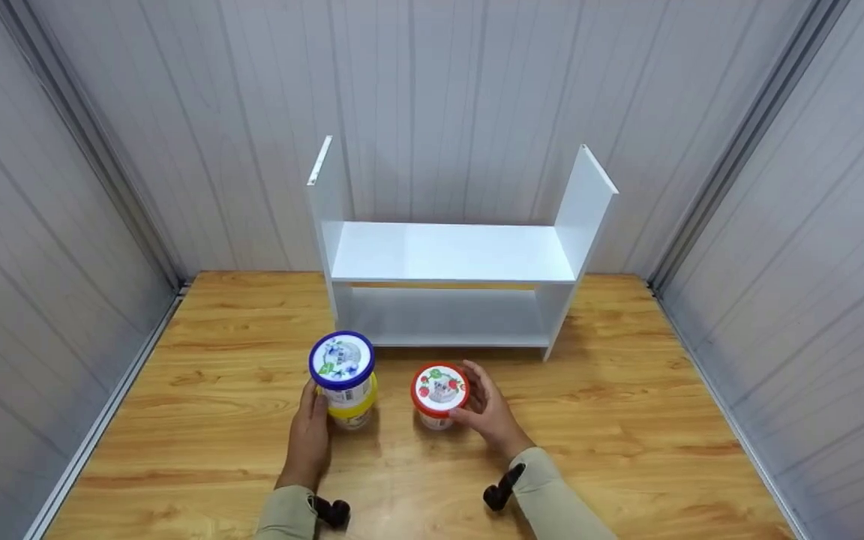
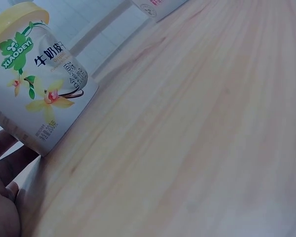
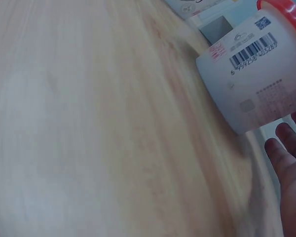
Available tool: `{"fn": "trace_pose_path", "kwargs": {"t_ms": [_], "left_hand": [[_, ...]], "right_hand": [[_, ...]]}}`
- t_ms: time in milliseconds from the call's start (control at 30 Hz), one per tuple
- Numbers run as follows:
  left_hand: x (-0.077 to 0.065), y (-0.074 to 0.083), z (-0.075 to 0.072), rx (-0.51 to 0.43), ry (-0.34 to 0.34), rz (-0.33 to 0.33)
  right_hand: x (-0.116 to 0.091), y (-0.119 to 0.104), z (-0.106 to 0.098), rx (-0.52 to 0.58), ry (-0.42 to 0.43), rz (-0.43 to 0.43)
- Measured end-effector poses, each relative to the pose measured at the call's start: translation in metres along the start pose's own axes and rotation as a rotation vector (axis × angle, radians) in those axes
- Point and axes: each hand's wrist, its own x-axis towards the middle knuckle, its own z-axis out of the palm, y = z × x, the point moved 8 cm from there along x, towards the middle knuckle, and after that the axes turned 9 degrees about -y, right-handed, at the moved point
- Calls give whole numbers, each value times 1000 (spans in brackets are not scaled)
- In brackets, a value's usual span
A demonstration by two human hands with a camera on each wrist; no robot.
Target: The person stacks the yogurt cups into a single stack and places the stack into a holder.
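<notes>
Two tubs stand stacked in front of the shelf. The blue-lidded tub [image 1: 342, 360] is on top, and the yellow-lidded tub [image 2: 44, 84], printed with yellow flowers, is below. My left hand [image 1: 307, 435] holds the stack from its left side, its fingers reaching behind the lower tub. To the right, a red-lidded tub [image 1: 439, 387] with red fruit on its lid is in my right hand [image 1: 493, 414]. The thumb is at the near rim and a finger curves around the far right side. In the right wrist view the other fingers [image 3: 286, 148] lie loosely beside the tub's barcoded wall.
A white two-level shelf [image 1: 451, 253] with upright side panels stands behind the tubs on the wooden table [image 1: 252, 330]. Pale panel walls [image 1: 462, 97] enclose the table at the back and both sides. A small black device [image 1: 503, 487] is strapped at each wrist.
</notes>
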Motion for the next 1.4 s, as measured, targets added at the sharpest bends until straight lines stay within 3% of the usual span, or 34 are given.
{"fn": "trace_pose_path", "kwargs": {"t_ms": [333, 600, 1100, 1233, 1400], "left_hand": [[1, 1, -1, 6, 15, 26], [1, 0, -1, -5, 0, -2], [-1, 8, -2, -4, 2, 38], [-1, 4, -1, -13, 4, 54], [-1, 4, -2, -1, 7, 31]], "right_hand": [[-4, 11, -2, -19, 9, 17], [-5, 16, 1, -27, 54, 38], [-5, 20, 0, -41, 107, 14], [-5, 21, 2, -14, 103, 24], [-4, 21, 4, -32, 98, 43]]}}
